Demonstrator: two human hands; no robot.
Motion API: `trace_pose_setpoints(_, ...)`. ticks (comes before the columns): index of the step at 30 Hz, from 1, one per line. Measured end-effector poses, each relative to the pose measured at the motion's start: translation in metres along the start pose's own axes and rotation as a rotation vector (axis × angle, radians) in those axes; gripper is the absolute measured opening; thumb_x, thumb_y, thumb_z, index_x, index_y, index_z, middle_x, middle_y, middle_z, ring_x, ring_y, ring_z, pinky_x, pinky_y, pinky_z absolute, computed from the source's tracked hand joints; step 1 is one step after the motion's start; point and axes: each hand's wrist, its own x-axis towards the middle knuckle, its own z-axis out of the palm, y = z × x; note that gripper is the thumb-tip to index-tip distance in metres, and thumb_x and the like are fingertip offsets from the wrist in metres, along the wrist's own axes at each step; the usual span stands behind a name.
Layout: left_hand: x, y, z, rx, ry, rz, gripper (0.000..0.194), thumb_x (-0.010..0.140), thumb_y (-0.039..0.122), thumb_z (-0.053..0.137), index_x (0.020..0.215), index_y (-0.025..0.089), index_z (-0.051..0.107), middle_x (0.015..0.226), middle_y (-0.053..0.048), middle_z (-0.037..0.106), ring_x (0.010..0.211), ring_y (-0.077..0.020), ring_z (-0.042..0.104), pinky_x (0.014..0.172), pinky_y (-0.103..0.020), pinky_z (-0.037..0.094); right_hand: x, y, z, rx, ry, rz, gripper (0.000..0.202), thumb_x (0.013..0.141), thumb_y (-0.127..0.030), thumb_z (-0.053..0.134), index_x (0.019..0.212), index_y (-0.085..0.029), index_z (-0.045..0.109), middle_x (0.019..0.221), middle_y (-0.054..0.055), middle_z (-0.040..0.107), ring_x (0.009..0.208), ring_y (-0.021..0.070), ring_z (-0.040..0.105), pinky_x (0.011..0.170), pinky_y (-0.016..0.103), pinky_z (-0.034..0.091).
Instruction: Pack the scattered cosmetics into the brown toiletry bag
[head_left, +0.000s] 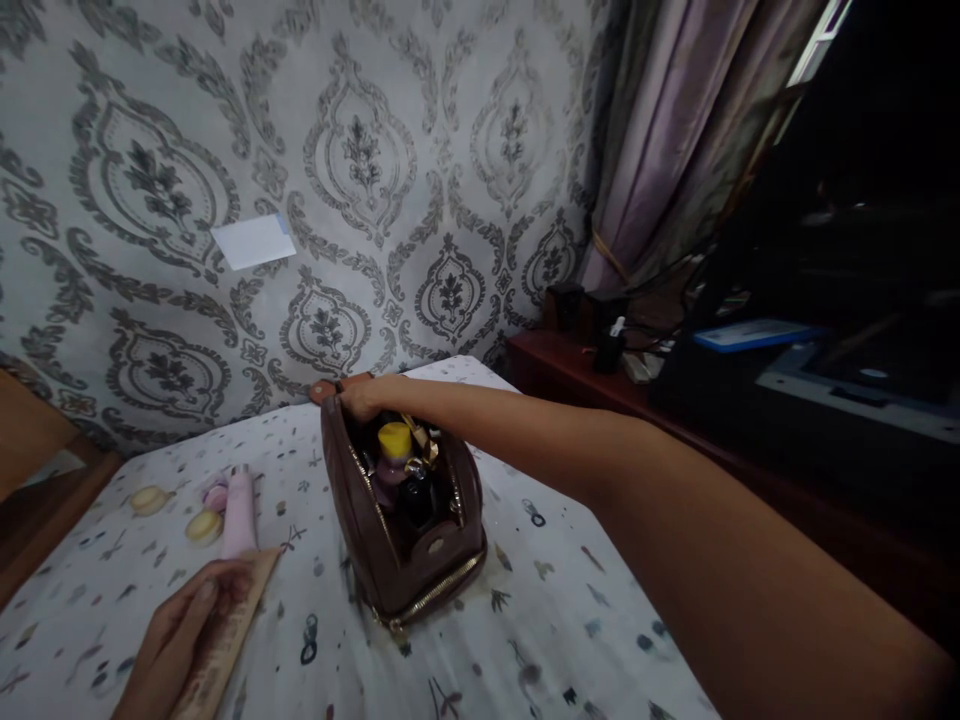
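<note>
A brown makeup bag [367,560] stands unzipped on the patterned white sheet. Inside it are a yellow-topped container [394,441], a black glossy item [417,498] and some gold-coloured pieces. My right hand [361,398] reaches over the bag into its far end; the fingers are hidden behind the rim. At the lower left, my left hand [180,625] is closed on a flat brown printed packet [232,635], with the thumb across the near side. Just beyond it lies a pale pink tube [240,510]. Two small yellowish round items [204,527] and a pink-purple item [216,496] are beside the tube.
Behind the bed is a wall with grey patterned paper and a white card [255,241] on it. To the right stands a reddish-brown wooden surface [555,365] with a dark dropper bottle [611,347]. A purple curtain [660,130] hangs there. Brown wooden furniture [52,510] edges the left.
</note>
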Motion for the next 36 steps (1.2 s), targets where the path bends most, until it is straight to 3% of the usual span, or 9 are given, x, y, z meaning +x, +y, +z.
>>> trace_pose_setpoints(3, -0.001, 0.002, 0.001, -0.011, 0.013, 0.007, 0.060, 0.076, 0.076, 0.052, 0.089, 0.022, 0.075, 0.089, -0.004, 0.076, 0.084, -0.0251, 0.068, 0.072, -0.027, 0.055, -0.010, -0.006, -0.028, -0.040, -0.191, -0.040, 0.015, 0.059, -0.002, 0.074, 0.066, -0.015, 0.070, 0.057, -0.002, 0.063, 0.057, 0.0141, 0.059, 0.056, 0.021, 0.043)
trace_pose_setpoints(6, -0.001, 0.008, 0.003, -0.029, 0.022, 0.011, 0.062, 0.074, 0.078, 0.051, 0.086, 0.022, 0.076, 0.083, -0.004, 0.076, 0.078, -0.0243, 0.068, 0.068, -0.028, 0.055, -0.026, -0.014, -0.053, -0.085, -0.232, -0.083, 0.012, 0.067, -0.003, 0.066, 0.066, -0.014, 0.070, 0.058, -0.002, 0.063, 0.057, 0.0122, 0.056, 0.056, 0.021, 0.038)
trace_pose_setpoints(11, -0.002, 0.019, 0.004, -0.016, 0.034, 0.000, 0.067, 0.068, 0.083, 0.051, 0.080, 0.022, 0.075, 0.081, -0.005, 0.076, 0.081, -0.0264, 0.068, 0.073, -0.030, 0.055, -0.058, -0.023, -0.073, -0.175, -0.133, -0.124, 0.018, 0.077, -0.004, 0.057, 0.066, -0.011, 0.069, 0.060, 0.001, 0.061, 0.060, 0.0115, 0.051, 0.056, 0.023, 0.030)
trace_pose_setpoints(18, -0.001, 0.008, 0.004, -0.039, 0.032, 0.001, 0.064, 0.072, 0.080, 0.052, 0.087, 0.021, 0.075, 0.085, -0.005, 0.076, 0.085, -0.0274, 0.068, 0.078, -0.032, 0.054, -0.093, -0.028, -0.074, -0.209, 0.075, 0.056, 0.009, 0.080, -0.020, 0.061, 0.075, -0.016, 0.068, 0.067, 0.002, 0.061, 0.060, 0.0139, 0.047, 0.053, 0.026, 0.023)
trace_pose_setpoints(22, -0.002, 0.006, 0.005, -0.085, 0.023, 0.032, 0.058, 0.077, 0.072, 0.054, 0.090, 0.020, 0.074, 0.087, -0.005, 0.075, 0.085, -0.0264, 0.066, 0.075, -0.031, 0.053, -0.109, -0.031, -0.069, -0.100, 0.240, 0.090, 0.011, 0.076, -0.012, 0.055, 0.076, -0.016, 0.065, 0.068, 0.001, 0.060, 0.061, 0.0139, 0.047, 0.056, 0.025, 0.026)
trace_pose_setpoints(26, -0.005, 0.011, 0.008, -0.147, -0.002, 0.061, 0.054, 0.083, 0.067, 0.052, 0.091, 0.018, 0.073, 0.081, -0.005, 0.071, 0.080, -0.0240, 0.063, 0.075, -0.031, 0.050, -0.127, -0.043, -0.056, 0.122, 0.425, -0.133, 0.030, 0.070, -0.002, 0.048, 0.092, -0.016, 0.064, 0.088, 0.003, 0.065, 0.078, 0.0165, 0.057, 0.070, 0.025, 0.038)
trace_pose_setpoints(30, -0.006, 0.011, 0.010, -0.218, 0.016, 0.071, 0.051, 0.086, 0.063, 0.051, 0.093, 0.017, 0.072, 0.080, -0.005, 0.069, 0.079, -0.0217, 0.061, 0.076, -0.030, 0.047, -0.146, -0.077, -0.038, 0.368, 0.587, -0.299, 0.033, 0.073, 0.002, 0.041, 0.084, -0.018, 0.063, 0.093, 0.006, 0.066, 0.088, 0.0177, 0.062, 0.077, 0.028, 0.045)
trace_pose_setpoints(33, -0.007, 0.012, 0.011, -0.259, -0.006, 0.088, 0.048, 0.088, 0.059, 0.050, 0.094, 0.016, 0.072, 0.078, -0.004, 0.066, 0.077, -0.0202, 0.060, 0.075, -0.029, 0.046, -0.159, -0.113, -0.015, 0.548, 0.579, -0.425, 0.031, 0.075, 0.003, 0.039, 0.072, -0.020, 0.059, 0.086, 0.004, 0.066, 0.082, 0.0166, 0.062, 0.071, 0.027, 0.046)
trace_pose_setpoints(36, -0.008, 0.015, 0.010, -0.296, -0.009, 0.120, 0.046, 0.088, 0.058, 0.051, 0.091, 0.016, 0.071, 0.076, -0.004, 0.065, 0.076, -0.0197, 0.059, 0.074, -0.029, 0.046, -0.159, -0.145, 0.021, 0.650, 0.407, -0.464, 0.030, 0.073, 0.003, 0.037, 0.066, -0.021, 0.054, 0.072, 0.003, 0.062, 0.072, 0.0163, 0.057, 0.068, 0.027, 0.044)
